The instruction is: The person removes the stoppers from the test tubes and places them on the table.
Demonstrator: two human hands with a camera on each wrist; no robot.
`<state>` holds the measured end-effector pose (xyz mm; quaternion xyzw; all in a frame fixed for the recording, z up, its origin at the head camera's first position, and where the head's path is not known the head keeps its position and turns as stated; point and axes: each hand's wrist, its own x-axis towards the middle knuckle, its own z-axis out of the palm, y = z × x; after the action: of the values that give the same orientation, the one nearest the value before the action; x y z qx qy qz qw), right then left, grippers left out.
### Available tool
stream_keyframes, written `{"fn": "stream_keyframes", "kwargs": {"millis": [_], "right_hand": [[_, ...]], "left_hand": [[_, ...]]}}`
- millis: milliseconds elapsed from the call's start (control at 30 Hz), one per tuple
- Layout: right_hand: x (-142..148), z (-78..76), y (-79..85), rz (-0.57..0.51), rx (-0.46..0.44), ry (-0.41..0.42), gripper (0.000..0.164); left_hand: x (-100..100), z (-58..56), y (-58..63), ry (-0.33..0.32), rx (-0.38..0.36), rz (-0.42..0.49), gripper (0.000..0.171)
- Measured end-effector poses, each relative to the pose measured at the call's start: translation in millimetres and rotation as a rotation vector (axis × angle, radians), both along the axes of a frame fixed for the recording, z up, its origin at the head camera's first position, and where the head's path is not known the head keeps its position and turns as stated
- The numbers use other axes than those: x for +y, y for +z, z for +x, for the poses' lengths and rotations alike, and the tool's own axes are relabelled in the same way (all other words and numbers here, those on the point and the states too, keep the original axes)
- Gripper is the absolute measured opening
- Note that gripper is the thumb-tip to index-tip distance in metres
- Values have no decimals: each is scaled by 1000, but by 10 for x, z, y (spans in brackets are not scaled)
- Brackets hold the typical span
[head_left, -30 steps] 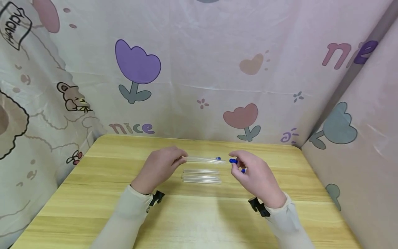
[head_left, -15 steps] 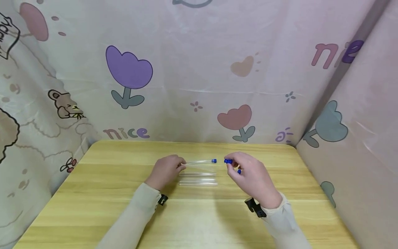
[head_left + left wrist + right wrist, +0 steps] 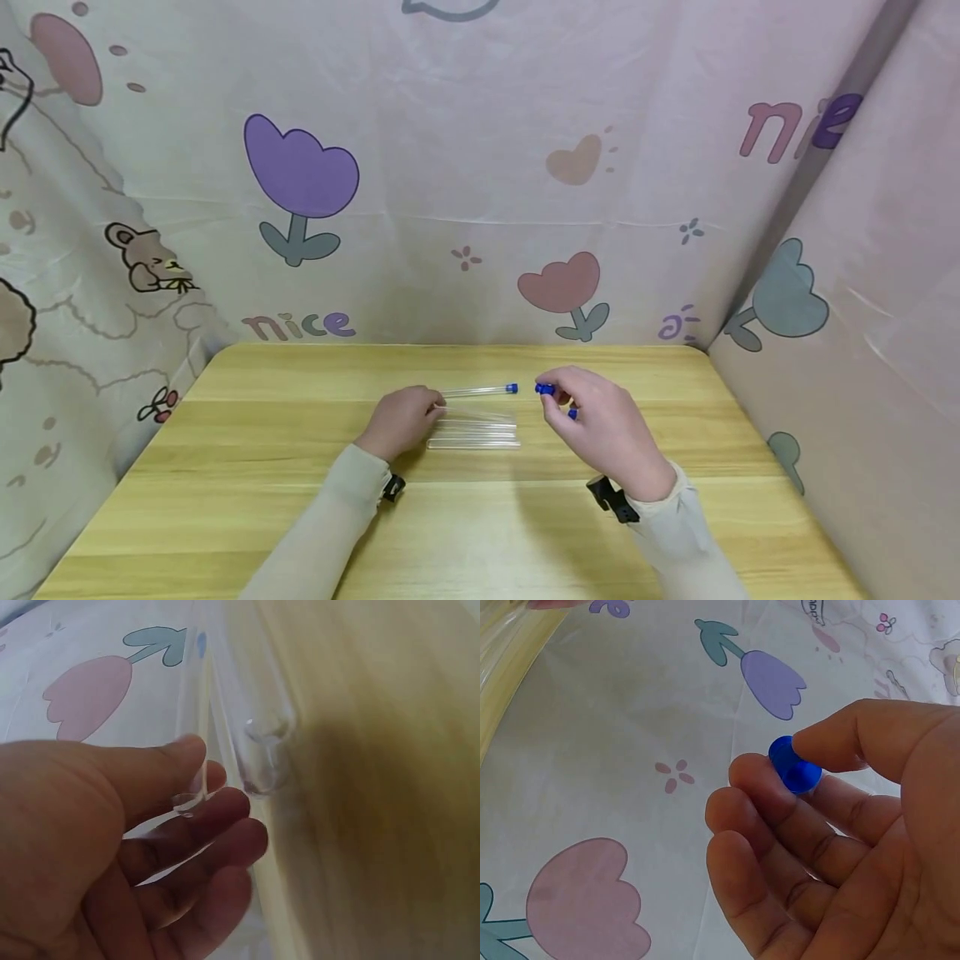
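My left hand (image 3: pixel 405 421) pinches a clear glass-like tube between thumb and forefinger; its rounded end (image 3: pixel 187 805) pokes past the fingertips in the left wrist view. Just in front of that hand several more clear tubes (image 3: pixel 474 445) lie side by side on the table. Behind them is a tube capped with a blue stopper (image 3: pixel 512 388). In the right wrist view my right hand (image 3: pixel 817 847) holds a small blue stopper (image 3: pixel 796 769) between thumb and forefinger, its other fingers loosely curled. Another blue stopper (image 3: pixel 572 413) shows beside the right thumb, partly hidden.
The wooden table (image 3: pixel 480 533) has its back edge against a printed curtain (image 3: pixel 435 167). Further curtains (image 3: pixel 885 350) hang along the left and right sides.
My left hand has lowered its tube toward the row in front, away from the right hand's stopper. The capped tube behind is now in plain sight. The right hand keeps its stopper.
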<state>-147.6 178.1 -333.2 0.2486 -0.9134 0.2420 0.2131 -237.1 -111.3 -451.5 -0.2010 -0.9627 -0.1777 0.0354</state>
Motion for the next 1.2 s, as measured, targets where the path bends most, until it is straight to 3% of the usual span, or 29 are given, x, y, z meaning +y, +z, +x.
{"fn": "stream_keyframes", "kwargs": {"millis": [200, 500, 867, 1000, 1200], "right_hand": [[-14, -1, 2, 10, -28, -10, 12], [-12, -22, -17, 31, -21, -10, 12], [-13, -23, -6, 25, -81, -40, 13], [0, -14, 13, -33, -132, -77, 11], [15, -23, 15, -107, -182, -103, 9]], "left_hand": [[-8, 8, -39, -32, 3, 9, 10], [3, 6, -24, 4, 0, -12, 9], [0, -20, -14, -3, -38, -24, 16], [-19, 27, 171, 4, -13, 36, 20], [-68, 252, 684, -11, 123, 134, 23]]}}
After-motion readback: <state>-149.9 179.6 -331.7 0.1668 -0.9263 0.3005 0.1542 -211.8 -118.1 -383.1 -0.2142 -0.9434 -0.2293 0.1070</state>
